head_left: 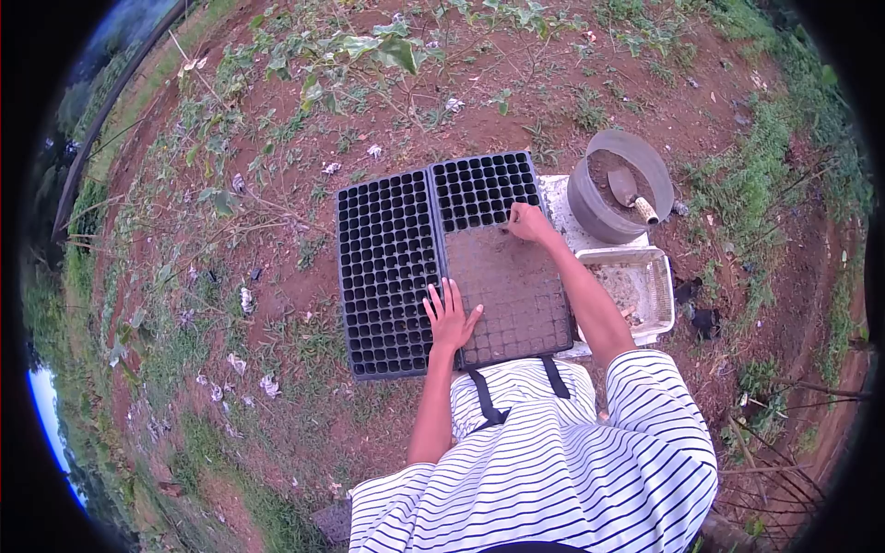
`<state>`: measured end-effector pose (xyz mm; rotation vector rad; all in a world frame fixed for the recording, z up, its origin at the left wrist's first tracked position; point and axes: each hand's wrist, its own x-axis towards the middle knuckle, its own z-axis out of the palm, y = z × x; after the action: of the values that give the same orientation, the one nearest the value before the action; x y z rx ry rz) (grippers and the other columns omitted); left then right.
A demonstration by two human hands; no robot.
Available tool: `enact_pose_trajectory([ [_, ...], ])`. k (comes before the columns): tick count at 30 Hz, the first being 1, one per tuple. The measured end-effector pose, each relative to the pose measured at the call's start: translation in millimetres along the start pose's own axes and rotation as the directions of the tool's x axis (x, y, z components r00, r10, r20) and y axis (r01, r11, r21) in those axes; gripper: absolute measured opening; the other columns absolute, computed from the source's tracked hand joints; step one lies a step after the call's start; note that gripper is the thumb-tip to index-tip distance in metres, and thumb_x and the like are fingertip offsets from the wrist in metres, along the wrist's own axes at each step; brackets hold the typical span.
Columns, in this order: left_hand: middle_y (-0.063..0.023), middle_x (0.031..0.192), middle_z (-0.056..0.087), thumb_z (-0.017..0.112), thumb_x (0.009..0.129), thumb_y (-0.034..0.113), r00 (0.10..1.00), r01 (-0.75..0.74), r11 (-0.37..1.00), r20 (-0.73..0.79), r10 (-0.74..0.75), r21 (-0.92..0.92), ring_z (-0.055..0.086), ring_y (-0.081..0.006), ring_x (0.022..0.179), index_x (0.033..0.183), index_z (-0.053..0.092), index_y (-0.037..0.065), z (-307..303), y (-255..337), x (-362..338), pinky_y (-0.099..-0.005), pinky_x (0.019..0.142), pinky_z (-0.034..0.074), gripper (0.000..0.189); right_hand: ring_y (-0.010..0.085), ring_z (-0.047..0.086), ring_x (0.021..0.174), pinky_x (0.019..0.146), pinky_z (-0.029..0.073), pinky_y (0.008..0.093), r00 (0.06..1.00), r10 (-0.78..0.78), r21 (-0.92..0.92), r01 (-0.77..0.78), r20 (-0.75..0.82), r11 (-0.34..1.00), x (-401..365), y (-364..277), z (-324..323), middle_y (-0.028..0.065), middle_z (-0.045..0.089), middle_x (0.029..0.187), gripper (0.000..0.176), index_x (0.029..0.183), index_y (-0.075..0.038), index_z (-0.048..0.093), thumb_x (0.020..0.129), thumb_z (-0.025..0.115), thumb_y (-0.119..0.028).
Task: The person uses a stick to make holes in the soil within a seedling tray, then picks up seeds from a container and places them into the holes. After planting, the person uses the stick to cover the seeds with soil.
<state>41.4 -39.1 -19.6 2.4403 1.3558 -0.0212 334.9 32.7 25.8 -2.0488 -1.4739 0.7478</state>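
Observation:
Two black seedling trays lie side by side in front of me. The left seedling tray [383, 267] has bare, unfilled cells. In the right seedling tray [484, 184], the far rows are unfilled, while soil [502, 286] covers the middle and near rows. My left hand [449, 320] rests with fingers spread where the two trays meet, touching the soil-covered side. My right hand [527, 224] is at the far edge of the soil, its fingers drawn together and pointing down. Whatever the right fingertips may hold is too small to make out.
To the right stands a grey round bucket [590, 198] holding soil and a trowel [624, 187] with a pale handle. Nearer me is a white plastic basket [666, 300] with some soil bits inside. Leafy plants [396, 53] grow beyond the trays on reddish ground.

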Motion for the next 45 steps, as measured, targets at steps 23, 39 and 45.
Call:
enact_pose_trajectory([
  [23,-0.0173,0.158,0.005,0.036,0.093,0.062,1.000,-0.008,1.000,0.004,0.008,-0.010,-0.005,-0.0430,0.144,0.150,0.009,0.000,0.3,-0.7,-0.2,-0.0588,0.113,0.000,0.089,0.0437,0.063,0.088,0.080,0.050,0.0500,0.998,0.055,-0.212,-0.055,-0.007,0.976,9.4,-5.3,13.8,0.0283,0.064,0.087,0.014,0.085,-0.001,0.062,0.082,0.054,-0.013],
  [39,-0.0169,0.158,0.007,0.036,0.092,0.065,1.000,-0.002,1.000,-0.013,0.001,-0.010,-0.002,-0.0427,0.144,0.150,0.011,-0.001,3.9,-2.2,1.5,-0.0587,0.113,0.001,0.092,0.0419,0.063,0.097,0.084,0.050,0.0488,0.994,0.063,-0.264,-0.036,0.095,0.964,5.6,-14.5,11.2,0.0266,0.065,0.096,0.018,0.094,-0.003,0.062,0.081,0.053,-0.011],
  [45,-0.0167,0.158,0.005,0.037,0.093,0.062,1.000,0.005,1.000,0.012,-0.005,0.025,-0.004,-0.0428,0.144,0.150,0.009,0.000,2.1,-0.5,1.3,-0.0582,0.113,0.001,0.089,0.0434,0.063,0.090,0.081,0.050,0.0504,0.994,0.069,-0.137,-0.079,-0.080,0.987,0.8,4.7,30.2,0.0256,0.065,0.090,0.013,0.092,-0.005,0.058,0.082,0.055,-0.014],
])
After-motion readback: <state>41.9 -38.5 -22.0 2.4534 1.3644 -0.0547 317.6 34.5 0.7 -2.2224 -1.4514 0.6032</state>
